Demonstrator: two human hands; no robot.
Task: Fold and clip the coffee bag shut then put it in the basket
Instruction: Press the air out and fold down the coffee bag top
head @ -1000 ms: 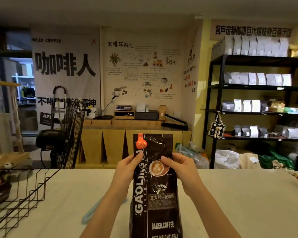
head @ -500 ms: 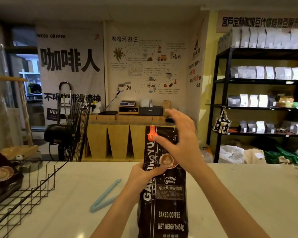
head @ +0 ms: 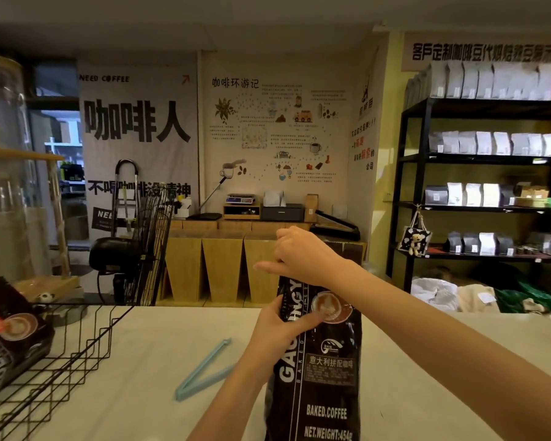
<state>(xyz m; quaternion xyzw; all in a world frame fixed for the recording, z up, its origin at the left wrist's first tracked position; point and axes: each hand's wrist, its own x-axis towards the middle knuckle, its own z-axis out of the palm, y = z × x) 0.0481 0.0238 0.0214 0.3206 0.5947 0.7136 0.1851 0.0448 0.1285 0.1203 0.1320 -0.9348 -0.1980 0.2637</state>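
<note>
A tall black coffee bag stands upright on the white counter in front of me. My left hand grips its left side near the cup picture, thumb across the front. Closed over the bag's top edge, my right hand presses it down and hides the top. A light blue bag clip lies open in a V on the counter, left of the bag, untouched. The black wire basket sits at the left edge of the counter.
Another black coffee bag lies inside the basket. A black fan stands behind the counter at left, wooden bins behind the bag, and a black shelf unit with bags at right. A glass jar rises at far left.
My right hand left the bag's side, rose and came down over the top edge, pushing it lower. The view shifted right, showing more of the basket and the clip.
</note>
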